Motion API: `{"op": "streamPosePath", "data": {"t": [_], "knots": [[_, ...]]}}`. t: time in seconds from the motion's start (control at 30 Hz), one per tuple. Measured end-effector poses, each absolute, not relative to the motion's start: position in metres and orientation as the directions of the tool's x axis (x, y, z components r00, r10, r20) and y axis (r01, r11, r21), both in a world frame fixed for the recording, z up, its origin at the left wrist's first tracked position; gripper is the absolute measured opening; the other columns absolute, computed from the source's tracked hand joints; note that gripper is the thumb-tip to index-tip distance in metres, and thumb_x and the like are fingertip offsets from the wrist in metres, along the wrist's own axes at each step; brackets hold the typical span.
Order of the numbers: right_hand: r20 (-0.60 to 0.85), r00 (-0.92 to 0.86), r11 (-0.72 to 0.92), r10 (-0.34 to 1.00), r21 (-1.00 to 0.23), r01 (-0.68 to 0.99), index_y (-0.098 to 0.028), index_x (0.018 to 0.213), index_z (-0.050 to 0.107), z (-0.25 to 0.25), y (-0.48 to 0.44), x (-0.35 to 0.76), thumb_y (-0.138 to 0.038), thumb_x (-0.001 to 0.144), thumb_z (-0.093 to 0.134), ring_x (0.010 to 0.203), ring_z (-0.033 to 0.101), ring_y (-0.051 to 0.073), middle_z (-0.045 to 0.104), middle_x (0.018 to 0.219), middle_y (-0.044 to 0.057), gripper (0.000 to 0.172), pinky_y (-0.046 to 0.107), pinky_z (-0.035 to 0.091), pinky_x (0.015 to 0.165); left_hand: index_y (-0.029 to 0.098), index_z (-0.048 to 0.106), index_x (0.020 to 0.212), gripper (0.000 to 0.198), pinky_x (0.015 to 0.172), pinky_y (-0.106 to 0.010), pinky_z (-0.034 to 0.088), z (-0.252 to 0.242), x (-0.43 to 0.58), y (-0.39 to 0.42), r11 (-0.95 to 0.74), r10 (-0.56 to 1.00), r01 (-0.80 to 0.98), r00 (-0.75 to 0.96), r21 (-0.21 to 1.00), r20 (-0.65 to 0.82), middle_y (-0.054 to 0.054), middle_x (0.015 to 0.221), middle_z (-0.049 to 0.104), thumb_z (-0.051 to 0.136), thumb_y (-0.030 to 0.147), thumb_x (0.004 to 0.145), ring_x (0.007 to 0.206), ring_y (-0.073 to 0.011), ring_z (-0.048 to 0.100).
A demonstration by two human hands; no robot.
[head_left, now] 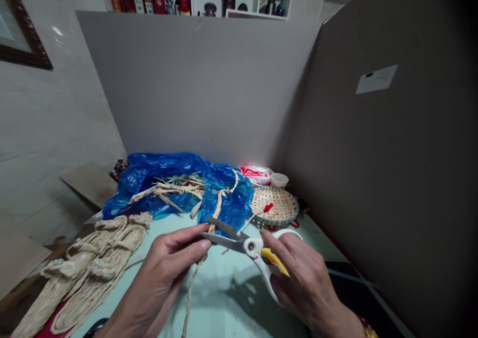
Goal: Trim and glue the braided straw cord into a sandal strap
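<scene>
My left hand pinches a braided straw cord between thumb and fingers. One end of the cord rises toward the blue bag, and the other hangs down past my fingers to the lower edge. In my right hand are scissors with white and yellow handles. Their blades stand apart, with the cord between them close to my left fingertips. To the left lies a pair of woven straw sandals with knotted straps and pearl-like beads.
A blue plastic bag holds loose dry straw. Right of it sit a woven basket with a red scrap, a paper cup and a red-and-white package. Grey panels enclose the pale green table behind and at right.
</scene>
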State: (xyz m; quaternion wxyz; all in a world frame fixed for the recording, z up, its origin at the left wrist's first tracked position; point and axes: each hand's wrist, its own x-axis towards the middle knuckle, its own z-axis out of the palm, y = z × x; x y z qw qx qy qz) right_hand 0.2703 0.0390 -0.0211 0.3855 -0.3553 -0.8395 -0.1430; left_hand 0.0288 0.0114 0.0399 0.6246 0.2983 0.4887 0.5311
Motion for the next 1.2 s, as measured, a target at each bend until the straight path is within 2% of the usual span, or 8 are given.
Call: {"op": "streamPosePath", "data": {"t": [0.17, 0.3, 0.5, 0.7, 0.83, 1.0, 1.1, 1.2], "knots": [[0.805, -0.422, 0.734, 0.417, -0.023, 0.679, -0.011, 0.125, 0.056, -0.022, 0.038, 0.269, -0.008, 0.086, 0.057, 0.059, 0.049, 0.018, 0.055, 0.07, 0.004, 0.039, 0.029, 0.039, 0.053, 0.02, 0.079, 0.104, 0.028, 0.077, -0.027, 0.053, 0.049, 0.032, 0.008, 0.245, 0.969, -0.399, 0.088, 0.884, -0.229, -0.004, 0.085, 0.075, 0.078, 0.019, 0.076, 0.083, -0.0194, 0.068], [0.839, -0.388, 0.763, 0.382, -0.049, 0.645, -0.009, 0.123, 0.058, -0.021, 0.036, 0.267, -0.007, 0.088, 0.06, 0.058, 0.05, 0.015, 0.056, 0.068, 0.003, 0.035, 0.028, 0.039, 0.053, 0.021, 0.079, 0.103, 0.026, 0.078, -0.024, 0.053, 0.057, 0.036, 0.005, 0.267, 0.964, -0.449, 0.14, 0.853, -0.227, -0.003, 0.087, 0.078, 0.077, 0.017, 0.077, 0.08, -0.0173, 0.07], [0.831, -0.408, 0.758, 0.379, -0.026, 0.651, -0.007, 0.126, 0.056, -0.028, 0.037, 0.27, -0.005, 0.089, 0.056, 0.058, 0.051, 0.017, 0.057, 0.068, 0.005, 0.037, 0.029, 0.041, 0.054, 0.023, 0.081, 0.082, 0.014, 0.069, -0.022, 0.057, 0.059, 0.037, 0.0, 0.22, 0.972, -0.467, 0.027, 0.856, -0.235, 0.002, 0.071, 0.077, 0.083, 0.014, 0.071, 0.067, -0.0139, 0.07], [0.83, -0.402, 0.749, 0.387, -0.029, 0.662, -0.01, 0.127, 0.056, -0.032, 0.036, 0.268, -0.006, 0.088, 0.059, 0.057, 0.055, 0.016, 0.061, 0.067, 0.005, 0.039, 0.027, 0.044, 0.055, 0.022, 0.081, 0.089, 0.021, 0.07, -0.024, 0.058, 0.052, 0.034, 0.005, 0.257, 0.961, -0.464, 0.033, 0.848, -0.273, -0.003, 0.08, 0.08, 0.083, 0.013, 0.07, 0.075, -0.018, 0.074], [0.826, -0.358, 0.763, 0.436, -0.128, 0.634, -0.016, 0.124, 0.056, -0.034, 0.037, 0.268, -0.003, 0.084, 0.052, 0.055, 0.057, 0.014, 0.063, 0.069, 0.002, 0.042, 0.025, 0.044, 0.054, 0.02, 0.079, 0.103, 0.031, 0.083, -0.027, 0.056, 0.049, 0.034, 0.007, 0.245, 0.967, -0.445, 0.053, 0.861, -0.249, -0.006, 0.094, 0.08, 0.081, 0.015, 0.073, 0.091, -0.0221, 0.073], [0.824, -0.195, 0.709, 0.531, -0.306, 0.635, -0.016, 0.111, 0.058, -0.028, 0.037, 0.268, -0.004, 0.08, 0.053, 0.052, 0.056, 0.011, 0.066, 0.076, 0.003, 0.034, 0.02, 0.046, 0.049, 0.02, 0.077, 0.108, 0.038, 0.08, -0.029, 0.055, 0.052, 0.035, 0.003, 0.234, 0.967, -0.419, 0.005, 0.877, -0.256, -0.008, 0.095, 0.078, 0.084, 0.024, 0.07, 0.095, -0.0249, 0.07], [0.747, -0.086, 0.645, 0.659, -0.502, 0.576, -0.018, 0.107, 0.061, -0.025, 0.037, 0.266, -0.012, 0.083, 0.06, 0.05, 0.052, 0.01, 0.065, 0.074, 0.001, 0.025, 0.018, 0.043, 0.045, 0.021, 0.076, 0.107, 0.035, 0.08, -0.029, 0.054, 0.05, 0.034, 0.002, 0.218, 0.97, -0.393, -0.016, 0.893, -0.244, -0.007, 0.095, 0.076, 0.082, 0.026, 0.073, 0.094, -0.0232, 0.068], [0.645, -0.07, 0.584, 0.761, -0.635, 0.506, -0.02, 0.106, 0.063, -0.022, 0.036, 0.261, -0.02, 0.085, 0.064, 0.052, 0.051, 0.01, 0.065, 0.072, -0.002, 0.022, 0.018, 0.043, 0.047, 0.02, 0.075, 0.101, 0.026, 0.076, -0.023, 0.05, 0.047, 0.033, 0.003, 0.162, 0.984, -0.349, -0.016, 0.923, -0.178, -0.004, 0.09, 0.073, 0.078, 0.029, 0.077, 0.086, -0.0165, 0.063]]}}
